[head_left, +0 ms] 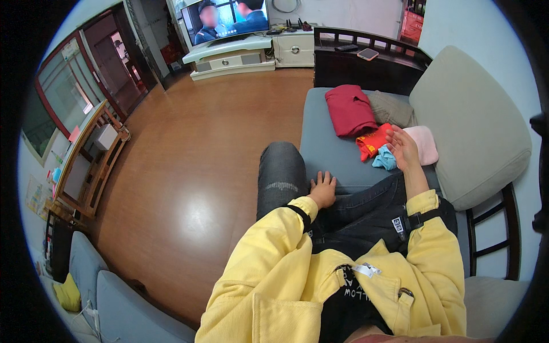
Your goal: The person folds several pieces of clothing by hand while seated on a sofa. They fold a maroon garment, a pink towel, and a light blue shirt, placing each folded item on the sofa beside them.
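Observation:
My left hand [323, 190] rests with its fingers spread on the grey-blue sofa seat [320, 151], beside my bent leg. Raised above the seat, my right hand [404, 150] is empty, its fingers apart and slightly bent. Around it lie several pieces of cloth: a crumpled light blue cloth [385, 158], a red cloth with yellow print [373, 141] and a pale pink folded cloth [423, 145]. Farther back are a dark red folded garment [350, 110] and a grey-brown folded garment [392, 108]. Whether the right hand touches the cloths, I cannot tell.
A beige back cushion [472, 126] leans at the right. On the dark wooden armrest [357, 71] lie a phone [368, 54] and a dark remote control [346, 48]. Beyond the brown floor [166, 171], a television [226, 23] stands on a white cabinet [229, 60].

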